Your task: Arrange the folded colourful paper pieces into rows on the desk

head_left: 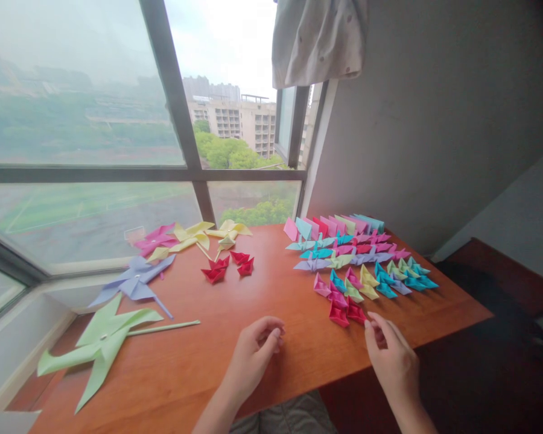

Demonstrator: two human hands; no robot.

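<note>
My left hand (259,351) hovers over the table's near side, fingers loosely curled together, nothing visible in them. My right hand (393,355) is at the near right edge, thumb and forefinger pinched at the corner of a red paper boat (356,311). Another red boat (338,314) sits directly left of it. Behind them stand pink, yellow, green, purple and blue boats (384,281) in rows. Farther back are rows of folded paper cranes (314,264) and upright folded papers (332,226). Several more red boats (214,275) rest near the table's middle.
Paper pinwheels lie on the wooden table (181,374): green (103,339) and purple (137,279) at left, pink (156,240) and yellow (192,235) farther back. Windows (248,175) border the far side; a grey curtain (317,42) hangs above. The table's right edge drops off beside my right hand.
</note>
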